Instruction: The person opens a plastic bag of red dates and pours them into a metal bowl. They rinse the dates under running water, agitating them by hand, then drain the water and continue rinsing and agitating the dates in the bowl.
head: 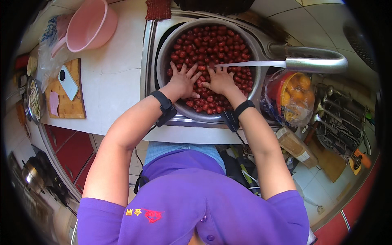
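A wide metal basin point(167, 39) full of red jujubes point(211, 39) sits in the stainless-steel sink point(149, 55). My left hand point(183, 82) presses on the fruit at the basin's near left, fingers spread. Beside it, my right hand point(221, 80) lies on the jujubes with its fingers spread too. Neither hand is closed around a fruit. From the metal faucet point(317, 64) on the right, a stream of water point(252, 64) runs into the basin just beyond my right fingertips. Any water level under the fruit is hidden.
Left on the counter point(122, 88) are a pink plastic dipper point(92, 27) and a wooden cutting board point(78, 85) bearing a phone point(68, 82). Right of the basin stands a plastic-wrapped red container of orange fruit point(295, 95), near a wire rack of utensils point(340, 119).
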`<state>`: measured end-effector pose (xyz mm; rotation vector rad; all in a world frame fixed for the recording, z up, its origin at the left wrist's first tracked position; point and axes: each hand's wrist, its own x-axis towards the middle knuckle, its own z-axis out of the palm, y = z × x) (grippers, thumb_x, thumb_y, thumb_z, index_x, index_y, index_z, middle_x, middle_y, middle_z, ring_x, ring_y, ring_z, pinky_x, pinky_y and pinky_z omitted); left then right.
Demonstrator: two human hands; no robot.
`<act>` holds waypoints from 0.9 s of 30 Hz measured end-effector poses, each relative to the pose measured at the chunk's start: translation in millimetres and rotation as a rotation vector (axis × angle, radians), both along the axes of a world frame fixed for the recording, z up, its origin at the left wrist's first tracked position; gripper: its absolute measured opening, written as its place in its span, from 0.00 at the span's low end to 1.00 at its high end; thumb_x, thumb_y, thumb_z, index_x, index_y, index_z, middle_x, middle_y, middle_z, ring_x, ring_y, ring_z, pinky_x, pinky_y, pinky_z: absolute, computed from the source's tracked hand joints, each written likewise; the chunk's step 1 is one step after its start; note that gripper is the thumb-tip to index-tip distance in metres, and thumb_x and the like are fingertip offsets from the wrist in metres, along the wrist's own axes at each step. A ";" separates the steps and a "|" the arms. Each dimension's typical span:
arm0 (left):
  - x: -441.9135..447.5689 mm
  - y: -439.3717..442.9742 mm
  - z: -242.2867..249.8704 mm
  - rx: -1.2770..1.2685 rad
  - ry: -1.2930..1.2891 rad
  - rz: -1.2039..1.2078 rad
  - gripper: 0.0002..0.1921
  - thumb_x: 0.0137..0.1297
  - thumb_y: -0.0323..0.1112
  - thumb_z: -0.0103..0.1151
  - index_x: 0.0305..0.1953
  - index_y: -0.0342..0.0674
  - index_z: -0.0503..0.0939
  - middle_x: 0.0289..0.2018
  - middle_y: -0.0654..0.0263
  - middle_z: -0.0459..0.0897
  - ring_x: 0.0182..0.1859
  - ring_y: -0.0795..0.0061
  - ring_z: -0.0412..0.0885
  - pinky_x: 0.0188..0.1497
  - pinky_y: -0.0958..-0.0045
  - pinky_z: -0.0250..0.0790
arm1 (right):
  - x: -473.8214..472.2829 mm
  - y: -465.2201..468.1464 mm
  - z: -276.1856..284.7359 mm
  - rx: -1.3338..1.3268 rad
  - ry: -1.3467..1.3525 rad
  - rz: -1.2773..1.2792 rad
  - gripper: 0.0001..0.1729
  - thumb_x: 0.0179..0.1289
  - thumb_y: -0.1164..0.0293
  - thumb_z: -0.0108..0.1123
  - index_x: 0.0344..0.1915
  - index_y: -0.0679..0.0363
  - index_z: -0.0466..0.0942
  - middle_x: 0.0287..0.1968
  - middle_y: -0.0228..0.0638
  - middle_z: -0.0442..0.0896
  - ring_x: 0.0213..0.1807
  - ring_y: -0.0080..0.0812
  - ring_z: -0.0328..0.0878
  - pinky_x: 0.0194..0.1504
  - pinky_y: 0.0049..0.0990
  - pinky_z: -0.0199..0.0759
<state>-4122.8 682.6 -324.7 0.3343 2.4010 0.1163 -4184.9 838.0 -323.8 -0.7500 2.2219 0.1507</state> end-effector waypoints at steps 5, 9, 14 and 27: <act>-8.5 4.8 0.4 0.013 -0.244 -0.066 0.51 0.51 0.75 0.45 0.69 0.45 0.54 0.72 0.58 0.40 0.72 0.46 0.39 0.61 0.24 0.35 | -0.1 -0.4 -5.5 0.002 -0.049 0.019 0.49 0.56 0.38 0.51 0.71 0.47 0.47 0.73 0.43 0.42 0.73 0.57 0.36 0.62 0.69 0.39; -16.8 8.0 -3.5 -0.013 -0.229 -0.031 0.54 0.47 0.78 0.46 0.68 0.43 0.56 0.72 0.57 0.43 0.72 0.46 0.39 0.59 0.22 0.35 | -6.5 0.0 -14.2 -0.060 -0.065 -0.059 0.53 0.52 0.37 0.57 0.71 0.46 0.47 0.73 0.46 0.43 0.71 0.61 0.42 0.62 0.68 0.42; -23.4 8.9 -14.5 0.030 -0.252 -0.031 0.57 0.42 0.79 0.50 0.66 0.39 0.60 0.70 0.56 0.48 0.72 0.48 0.43 0.60 0.23 0.40 | -5.4 -0.3 -20.6 -0.032 -0.095 -0.031 0.53 0.50 0.38 0.59 0.71 0.48 0.49 0.72 0.48 0.46 0.69 0.63 0.45 0.62 0.65 0.46; -36.1 -0.5 -25.2 0.234 -0.157 0.116 0.25 0.59 0.48 0.55 0.55 0.44 0.71 0.58 0.48 0.65 0.55 0.50 0.72 0.48 0.54 0.72 | -21.7 10.7 -25.2 -0.256 0.006 -0.138 0.30 0.48 0.68 0.64 0.54 0.57 0.69 0.56 0.53 0.69 0.46 0.51 0.77 0.46 0.44 0.73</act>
